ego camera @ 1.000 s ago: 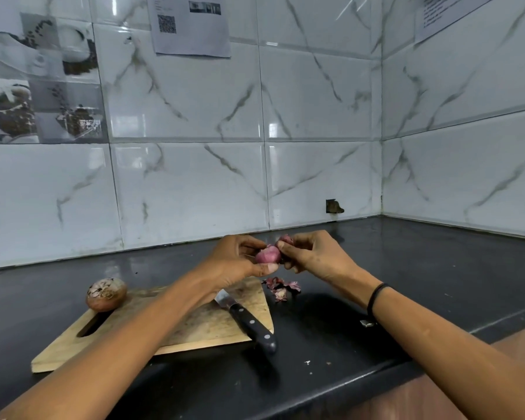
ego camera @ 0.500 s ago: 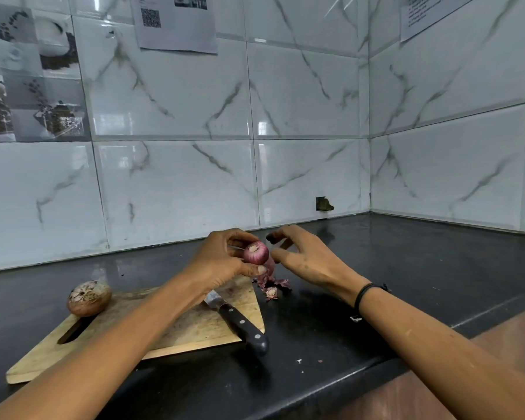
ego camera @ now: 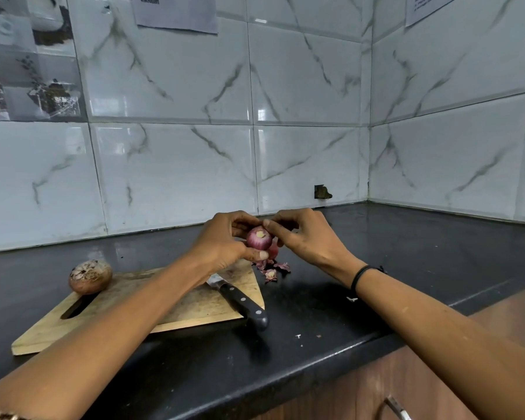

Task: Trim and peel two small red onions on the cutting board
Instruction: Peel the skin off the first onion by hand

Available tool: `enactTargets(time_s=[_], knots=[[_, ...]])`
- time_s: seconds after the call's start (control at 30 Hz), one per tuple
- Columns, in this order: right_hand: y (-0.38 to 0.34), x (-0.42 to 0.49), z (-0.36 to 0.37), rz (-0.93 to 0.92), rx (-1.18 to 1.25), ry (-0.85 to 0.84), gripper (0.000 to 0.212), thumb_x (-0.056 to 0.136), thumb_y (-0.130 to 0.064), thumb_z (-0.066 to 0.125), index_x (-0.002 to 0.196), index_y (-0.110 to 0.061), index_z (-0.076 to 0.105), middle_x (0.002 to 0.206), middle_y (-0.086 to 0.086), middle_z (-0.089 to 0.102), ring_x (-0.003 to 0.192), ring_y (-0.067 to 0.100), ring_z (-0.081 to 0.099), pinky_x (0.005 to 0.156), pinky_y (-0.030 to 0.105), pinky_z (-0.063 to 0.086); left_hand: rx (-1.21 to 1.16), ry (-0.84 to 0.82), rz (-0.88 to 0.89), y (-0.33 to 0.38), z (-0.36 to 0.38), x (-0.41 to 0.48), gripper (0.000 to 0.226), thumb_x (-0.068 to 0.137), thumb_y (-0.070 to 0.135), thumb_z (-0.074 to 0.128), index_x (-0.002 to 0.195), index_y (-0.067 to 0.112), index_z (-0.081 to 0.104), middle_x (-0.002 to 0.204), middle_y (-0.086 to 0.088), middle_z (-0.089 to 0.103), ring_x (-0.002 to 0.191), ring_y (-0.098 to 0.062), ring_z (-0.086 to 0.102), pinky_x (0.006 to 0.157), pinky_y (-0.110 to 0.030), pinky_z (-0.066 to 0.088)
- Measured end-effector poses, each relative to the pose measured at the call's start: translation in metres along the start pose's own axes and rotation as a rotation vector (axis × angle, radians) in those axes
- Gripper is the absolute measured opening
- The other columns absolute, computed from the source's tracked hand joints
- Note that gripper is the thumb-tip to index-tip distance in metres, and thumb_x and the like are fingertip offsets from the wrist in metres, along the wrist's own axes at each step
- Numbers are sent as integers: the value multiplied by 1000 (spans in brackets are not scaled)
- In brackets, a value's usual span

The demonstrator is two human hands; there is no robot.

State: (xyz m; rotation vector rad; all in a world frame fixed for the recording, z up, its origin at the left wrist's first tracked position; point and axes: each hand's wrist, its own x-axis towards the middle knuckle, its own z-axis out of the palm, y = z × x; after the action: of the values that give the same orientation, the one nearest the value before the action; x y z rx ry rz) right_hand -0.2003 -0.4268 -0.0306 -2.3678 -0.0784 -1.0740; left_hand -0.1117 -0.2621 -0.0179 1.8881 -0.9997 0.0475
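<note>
Head view: left hand (ego camera: 222, 244) grips a purple onion (ego camera: 259, 237), pale trimmed end showing. Right hand (ego camera: 306, 237) pinches its top edge.

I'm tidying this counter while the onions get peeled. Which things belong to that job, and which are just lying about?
Job in hand:
held onion, gripped by left hand and right hand
second onion
cutting board
knife
peel scraps

Lying about:
wall papers
cupboard handle
</note>
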Motion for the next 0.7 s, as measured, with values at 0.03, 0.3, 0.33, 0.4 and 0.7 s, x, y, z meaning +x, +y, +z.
enactTargets(time_s=[0.03,0.3,0.33,0.4,0.7], knots=[[1,1,0,-5,-2,12,24,99,-34,63,95,-17,79,78,-3,75,74,7,69,71,29,54,2,-1,-1,-1,0,1,63,56,10,97,112,21,70,102,8,74,100,-5,68,82,-17,51],[2,1,2,8,-59,23,28,103,-27,57,83,-11,66,66,-5,62,64,10,59,58,21,42,-6,-19,33,-2,1,1,65,58,9,96,115,24,68,108,8,72,106,-6,67,102,-39,53],[1,0,2,12,-34,25,30,104,-30,55,80,-14,63,64,-7,60,62,9,59,57,18,40,-3,-20,33,-2,1,1,66,59,10,96,117,24,67,109,8,72,106,-6,66,103,-39,52],[-4,-3,1,14,45,32,35,104,-41,52,81,-17,63,64,-7,62,59,6,62,57,14,41,10,-19,33,-2,0,0,67,60,12,96,119,25,66,111,10,72,108,-5,65,104,-37,50],[1,-1,2,-26,-49,7,25,97,-36,67,92,-11,70,81,-1,71,72,10,63,62,20,46,17,-83,29,-8,-1,2,80,57,10,97,128,27,64,117,5,71,112,-12,66,103,-44,52]])
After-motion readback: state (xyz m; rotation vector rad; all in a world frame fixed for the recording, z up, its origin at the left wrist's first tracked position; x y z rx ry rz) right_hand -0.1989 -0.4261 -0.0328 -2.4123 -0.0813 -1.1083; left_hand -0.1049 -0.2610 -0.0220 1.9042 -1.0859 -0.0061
